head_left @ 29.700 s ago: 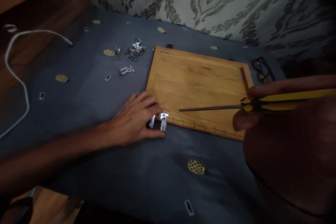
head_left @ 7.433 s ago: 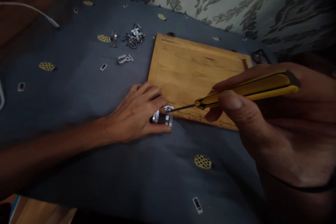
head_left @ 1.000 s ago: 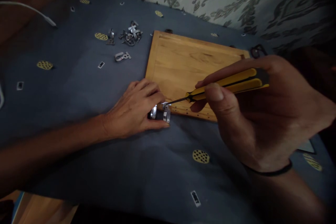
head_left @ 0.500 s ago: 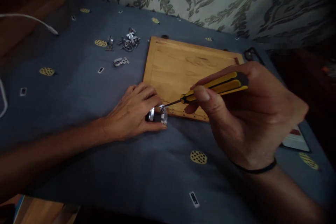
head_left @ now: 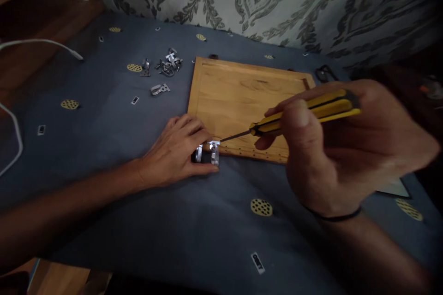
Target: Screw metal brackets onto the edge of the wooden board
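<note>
A wooden board [head_left: 242, 101] with a raised rim lies flat, small dark holes along its near edge. Two shiny bent metal clips sit at its near left corner: one clip [head_left: 215, 154] in plain sight, the other clip [head_left: 198, 153] partly hidden by fingers. My left hand [head_left: 182, 147] is closed around this corner, fingertips on the clips' upper side and thumb below them. In my right hand [head_left: 332, 147] is a yellow and black screwdriver [head_left: 304, 113], held slanting down to the left. Its tip is close by the right clip's flat top; contact is unclear.
Beyond my left hand lie a heap of metal clips and screws [head_left: 169, 62] and a single clip [head_left: 159, 89]. A white cable [head_left: 51, 42] runs in from the left. Dark-framed glasses [head_left: 326, 73] rest behind the board. Patterned wall covering [head_left: 221, 0] rises at the back.
My right hand has drawn the screwdriver back to the right, its tip leaving the clip's screw area. My left hand stays at the corner. The camera view has tilted up slightly.
</note>
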Action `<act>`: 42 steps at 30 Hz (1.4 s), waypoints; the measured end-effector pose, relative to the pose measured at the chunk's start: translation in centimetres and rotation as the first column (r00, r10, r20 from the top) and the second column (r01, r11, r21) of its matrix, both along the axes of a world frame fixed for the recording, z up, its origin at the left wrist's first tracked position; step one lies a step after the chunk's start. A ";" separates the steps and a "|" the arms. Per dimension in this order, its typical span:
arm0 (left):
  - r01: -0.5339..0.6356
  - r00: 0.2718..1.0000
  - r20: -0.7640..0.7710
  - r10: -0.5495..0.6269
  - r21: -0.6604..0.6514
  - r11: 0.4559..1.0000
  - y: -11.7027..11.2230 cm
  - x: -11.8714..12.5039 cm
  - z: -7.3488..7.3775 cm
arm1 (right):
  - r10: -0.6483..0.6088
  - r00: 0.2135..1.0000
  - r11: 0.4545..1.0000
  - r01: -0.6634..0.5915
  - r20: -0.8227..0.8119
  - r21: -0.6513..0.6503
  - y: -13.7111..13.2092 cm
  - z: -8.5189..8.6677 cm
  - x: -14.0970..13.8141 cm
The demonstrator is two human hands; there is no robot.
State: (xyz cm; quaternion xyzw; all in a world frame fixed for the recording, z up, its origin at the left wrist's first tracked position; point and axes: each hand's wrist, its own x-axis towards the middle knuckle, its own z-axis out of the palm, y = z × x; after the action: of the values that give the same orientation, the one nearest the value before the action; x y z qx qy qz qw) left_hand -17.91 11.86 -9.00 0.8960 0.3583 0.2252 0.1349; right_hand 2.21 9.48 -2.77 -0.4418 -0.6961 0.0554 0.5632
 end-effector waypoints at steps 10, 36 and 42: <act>-0.013 0.999 -0.039 0.013 0.018 1.000 -0.1 0.1 0.1 | 0.129 0.992 0.991 -0.129 -0.011 -0.031 0.9 -1.4 0.3; -0.271 0.927 0.297 0.231 0.102 0.957 4.0 -3.3 -0.3 | 0.095 0.978 0.988 -0.117 -0.188 -0.105 3.8 -2.6 1.7; -0.322 0.919 0.265 0.292 0.078 0.943 4.9 -3.7 -1.1 | 0.099 0.981 0.976 -0.129 -0.166 -0.177 4.4 -3.0 2.2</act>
State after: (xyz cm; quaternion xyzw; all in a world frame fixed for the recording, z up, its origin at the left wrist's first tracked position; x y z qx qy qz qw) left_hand -21.58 16.75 -10.14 0.7994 0.4605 0.3756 0.0877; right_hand 4.44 13.83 -5.79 -0.4463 -0.6659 0.1874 0.5677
